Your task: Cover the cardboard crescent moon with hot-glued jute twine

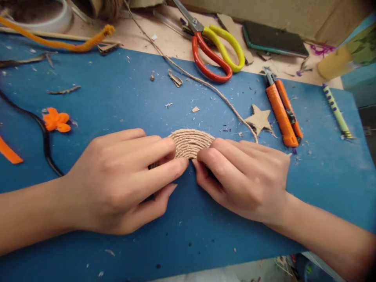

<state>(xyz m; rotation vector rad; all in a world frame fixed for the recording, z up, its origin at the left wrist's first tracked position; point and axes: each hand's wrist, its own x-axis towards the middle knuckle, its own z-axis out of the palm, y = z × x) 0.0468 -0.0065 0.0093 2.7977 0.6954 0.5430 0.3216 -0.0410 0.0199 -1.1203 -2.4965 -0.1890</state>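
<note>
A flat coil of tan twine (192, 140) lies on the blue mat, its upper rows showing between my two hands. My left hand (126, 172) presses its fingertips on the coil's left side, fingers bent and close together, thumb tucked below. On the right side, my right hand (243, 174) pinches the coil's near edge with thumb and forefinger. Both hands hide much of the coil, so its full outline cannot be seen. A loose length of twine (202, 81) runs from the top of the view down to behind my right hand.
Scissors (219, 53) with red and yellow handles, two orange cutters (283, 109), a cardboard star (259, 118), a phone (274, 39) and a green crayon-like stick (336, 109) lie beyond my hands. At left are an orange flower (56, 120) and a black cord (46, 143). Scraps dot the blue mat (188, 243).
</note>
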